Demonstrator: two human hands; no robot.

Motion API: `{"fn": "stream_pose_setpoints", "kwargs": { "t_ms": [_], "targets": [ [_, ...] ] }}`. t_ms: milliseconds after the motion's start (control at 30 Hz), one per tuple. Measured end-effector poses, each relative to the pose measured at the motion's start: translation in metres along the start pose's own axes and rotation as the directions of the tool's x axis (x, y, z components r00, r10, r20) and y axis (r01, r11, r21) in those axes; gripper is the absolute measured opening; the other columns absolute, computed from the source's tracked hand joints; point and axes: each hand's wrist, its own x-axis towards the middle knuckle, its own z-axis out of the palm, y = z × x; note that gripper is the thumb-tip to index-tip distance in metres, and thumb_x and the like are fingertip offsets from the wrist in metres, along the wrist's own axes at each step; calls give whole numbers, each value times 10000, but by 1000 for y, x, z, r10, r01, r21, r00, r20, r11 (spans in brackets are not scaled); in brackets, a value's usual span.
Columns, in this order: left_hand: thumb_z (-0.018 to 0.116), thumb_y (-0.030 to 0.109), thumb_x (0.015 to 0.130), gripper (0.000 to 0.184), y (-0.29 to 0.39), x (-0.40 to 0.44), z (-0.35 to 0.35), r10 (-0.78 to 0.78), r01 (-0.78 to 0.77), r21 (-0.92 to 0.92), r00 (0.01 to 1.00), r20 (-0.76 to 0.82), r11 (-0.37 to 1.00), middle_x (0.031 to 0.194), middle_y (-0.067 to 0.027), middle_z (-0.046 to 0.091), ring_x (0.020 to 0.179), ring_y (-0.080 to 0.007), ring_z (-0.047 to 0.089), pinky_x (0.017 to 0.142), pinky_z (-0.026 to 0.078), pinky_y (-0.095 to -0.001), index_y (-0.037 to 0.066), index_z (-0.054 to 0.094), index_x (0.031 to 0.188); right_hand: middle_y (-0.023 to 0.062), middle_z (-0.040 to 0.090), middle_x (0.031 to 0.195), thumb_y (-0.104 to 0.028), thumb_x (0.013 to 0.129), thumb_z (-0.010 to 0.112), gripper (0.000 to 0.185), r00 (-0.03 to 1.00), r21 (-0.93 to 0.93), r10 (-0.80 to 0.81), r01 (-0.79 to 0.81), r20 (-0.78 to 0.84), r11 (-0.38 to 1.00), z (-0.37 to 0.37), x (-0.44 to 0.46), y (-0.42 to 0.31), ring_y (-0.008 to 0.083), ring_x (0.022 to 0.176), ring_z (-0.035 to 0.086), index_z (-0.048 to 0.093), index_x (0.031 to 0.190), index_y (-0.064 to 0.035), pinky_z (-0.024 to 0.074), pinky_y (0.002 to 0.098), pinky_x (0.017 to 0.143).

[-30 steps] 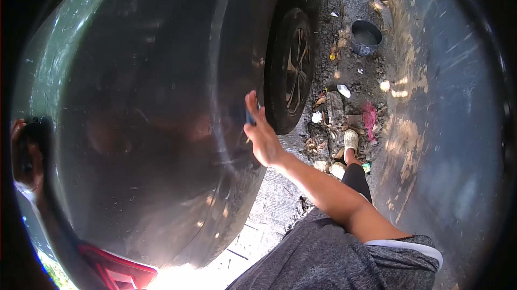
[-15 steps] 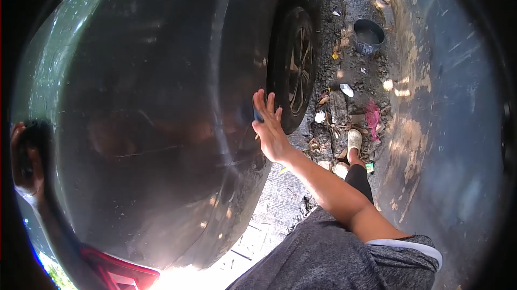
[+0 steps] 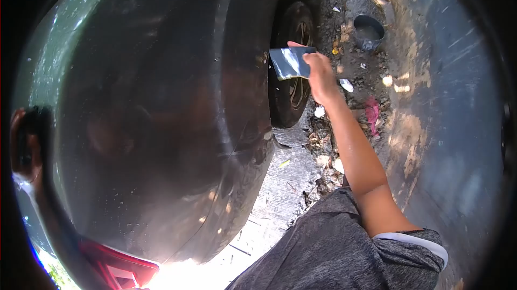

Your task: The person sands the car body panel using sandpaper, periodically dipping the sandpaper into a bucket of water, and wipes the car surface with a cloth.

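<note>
My right hand (image 3: pixel 320 77) is closed on the edge of a dark, wet-looking rectangular sheet that resembles sandpaper (image 3: pixel 291 63). The sheet stands out to the left of my fingers, in front of the wheel (image 3: pixel 296 93), and its face catches bright light. Beside it curves the dark painted body of a car (image 3: pixel 161 85). At the far left edge my left hand (image 3: pixel 33 166) rests by the car's upper surface, fingers and thumb apart; shadow and the lens edge hide part of it.
A dark bucket (image 3: pixel 369 32) stands on the muddy, littered ground beyond my hand. A scuffed blue-grey wall (image 3: pixel 447 112) runs along the right, leaving a narrow gap. A pink scrap (image 3: pixel 372 115) lies on the ground; a red tail light (image 3: pixel 121 263) is at lower left.
My right hand has left the car's side, moving forward and right with the sheet, which now shows fully. My left hand has stayed at the left edge, slightly higher in view.
</note>
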Motion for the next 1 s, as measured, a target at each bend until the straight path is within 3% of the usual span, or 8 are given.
{"fn": "stream_pose_setpoints", "kwargs": {
  "t_ms": [167, 233, 300, 367, 467, 600, 867, 1000],
  "targets": [
    [633, 174, 898, 358, 84, 58, -1, 121, -154, 399, 987, 109, 904, 1315, -95, 625, 1302, -288, 526, 1096, 420, -406, 113, 651, 1250, 110, 693, 1006, -114, 914, 479, 409, 985, -190, 85, -55, 153, 980, 44, -19, -87, 151, 817, 667, 588, 1269, 60, 550, 301, 753],
    [675, 179, 838, 380, 105, 59, 13, 30, -20, 449, 999, -15, 893, 1292, -50, 643, 1276, -273, 547, 1075, 442, -404, 202, 681, 1217, 109, 702, 1042, -87, 865, 555, 376, 898, -686, -108, 399, 427, 608, 107, -24, -144, 153, 847, 672, 642, 1211, 30, 540, 281, 790],
    [742, 156, 727, 452, 115, 52, 26, -252, 256, 290, 966, -51, 922, 1198, -51, 657, 1166, -284, 588, 994, 468, -423, 187, 680, 1174, 111, 721, 1026, -71, 793, 616, 381, 698, -536, -229, 683, 678, 496, 167, -32, -173, 174, 845, 679, 679, 1159, 16, 533, 280, 807],
    [701, 321, 758, 276, 128, 60, -1, 51, -35, 227, 997, -64, 973, 1036, -42, 659, 1066, -235, 599, 971, 420, -429, 183, 670, 994, 122, 728, 1016, -80, 738, 650, 375, 512, -374, -123, 752, 850, 542, 214, -54, -183, 204, 854, 683, 711, 1098, 5, 543, 312, 807],
    [683, 293, 765, 202, 120, 56, -2, 56, -17, 213, 982, -178, 977, 951, -31, 647, 1023, -227, 604, 936, 427, -425, 188, 665, 937, 139, 715, 963, -141, 699, 690, 328, 65, 25, -72, 543, 995, 840, 285, -95, -173, 248, 823, 684, 733, 990, 4, 552, 338, 733],
    [692, 288, 746, 206, 119, 56, 3, 103, -67, 220, 982, -157, 973, 929, -12, 638, 1003, -215, 614, 930, 438, -415, 194, 669, 928, 90, 629, 735, -434, 693, 838, 458, -203, 221, -237, -100, 950, 970, 359, -152, -151, 268, 657, 619, 657, 786, -25, 452, 351, 584],
    [765, 143, 658, 432, 112, 59, 20, 33, 27, 260, 974, -223, 965, 1115, -54, 642, 1149, -269, 575, 1019, 430, -413, 134, 668, 1079, 82, 631, 639, -178, 759, 811, 256, -72, 384, -573, -674, 816, 631, 375, -218, -152, 159, 542, 617, 660, 735, 27, 463, 268, 469],
    [764, 126, 624, 412, 113, 59, 25, 14, 39, 212, 971, -240, 977, 1067, -60, 626, 1156, -259, 561, 1052, 402, -405, 101, 648, 1018, 72, 507, 516, -352, 651, 696, 389, -244, 278, -358, -310, 901, 909, 374, -197, -149, 192, 462, 520, 552, 588, 4, 367, 307, 462]
  ]
}}
